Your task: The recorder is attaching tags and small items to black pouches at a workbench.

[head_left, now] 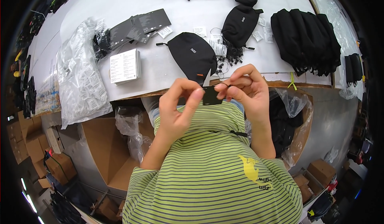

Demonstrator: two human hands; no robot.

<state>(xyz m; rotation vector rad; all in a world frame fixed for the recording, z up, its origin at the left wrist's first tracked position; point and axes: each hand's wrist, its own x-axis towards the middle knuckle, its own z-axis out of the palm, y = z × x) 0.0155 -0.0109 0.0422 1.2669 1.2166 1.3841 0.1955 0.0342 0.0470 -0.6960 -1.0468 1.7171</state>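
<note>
A small black hang tag (pixel 212 95) is held up in front of my body, just off the near table edge. At its left edge, my left hand (pixel 178 108) pinches with thumb and forefinger. My right hand (pixel 249 92) is closed at the tag's upper right corner, with what looks like a thin dark cord between its fingers. Just beyond lies a black zip pouch (pixel 192 54), its narrow end toward me and an orange tab near that end. A heap of black tag cords (pixel 232 56) lies to its right, partly under another black pouch (pixel 240 24).
On the left are a stack of white cards (pixel 125 67), fanned black cards (pixel 154 20) and a clear bag of small packets (pixel 82 72). A row of black pouches (pixel 302 40) lies at right. Open cartons (pixel 108 148) with plastic liners stand below the table edge (pixel 148 93).
</note>
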